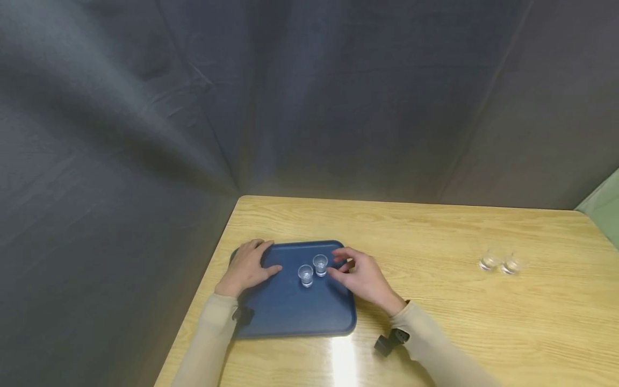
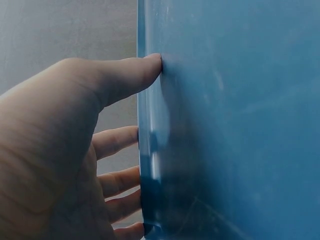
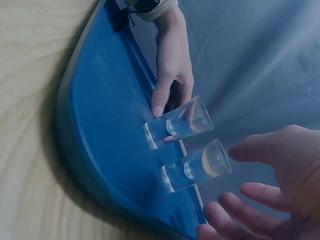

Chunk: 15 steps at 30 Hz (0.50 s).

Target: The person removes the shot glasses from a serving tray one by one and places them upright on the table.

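Observation:
A blue rectangular tray (image 1: 295,317) lies on the table with two small clear shot glasses standing upright on it. One shot glass (image 1: 306,276) is nearer the tray's middle; the other shot glass (image 1: 320,265) stands close beside it, to the right and slightly farther back. My left hand (image 1: 245,269) holds the tray's left edge, thumb on the inner side of the rim and fingers along the outside in the left wrist view. Over the tray's right side, my right hand (image 1: 360,274) is apart from the nearer glass (image 3: 197,167), its thumb and fingers spread and holding nothing.
Two more clear glasses, a left one (image 1: 488,262) and a right one (image 1: 510,265), stand on the wooden table (image 1: 425,236) far to the right. Dark cloth (image 1: 348,107) hangs behind the table and along its left side.

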Motion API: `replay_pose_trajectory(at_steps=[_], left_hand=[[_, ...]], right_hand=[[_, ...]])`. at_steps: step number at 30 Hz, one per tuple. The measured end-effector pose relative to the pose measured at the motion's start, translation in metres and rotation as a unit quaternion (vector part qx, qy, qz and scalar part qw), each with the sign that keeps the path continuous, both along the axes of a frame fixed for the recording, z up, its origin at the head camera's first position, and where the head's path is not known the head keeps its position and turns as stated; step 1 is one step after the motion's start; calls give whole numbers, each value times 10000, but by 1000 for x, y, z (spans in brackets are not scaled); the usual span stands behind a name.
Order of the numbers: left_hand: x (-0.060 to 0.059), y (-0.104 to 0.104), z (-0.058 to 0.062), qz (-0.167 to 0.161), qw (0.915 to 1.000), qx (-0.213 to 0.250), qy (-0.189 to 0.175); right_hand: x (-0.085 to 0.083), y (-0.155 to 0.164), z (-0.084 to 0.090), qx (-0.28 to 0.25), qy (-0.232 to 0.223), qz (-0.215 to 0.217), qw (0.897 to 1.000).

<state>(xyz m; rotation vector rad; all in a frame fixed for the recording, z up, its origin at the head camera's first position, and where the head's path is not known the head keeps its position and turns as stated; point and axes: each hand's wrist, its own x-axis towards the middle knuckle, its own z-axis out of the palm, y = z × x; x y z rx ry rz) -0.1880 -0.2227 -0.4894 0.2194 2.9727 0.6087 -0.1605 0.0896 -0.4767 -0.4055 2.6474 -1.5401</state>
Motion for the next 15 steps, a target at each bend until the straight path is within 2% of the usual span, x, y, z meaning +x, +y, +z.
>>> replay_pose_trajectory(at_steps=[15], left_hand=[[2,1,0,21,10000,23,-18]], right_hand=[[-5,-15,0,83,-59,-60,9999]])
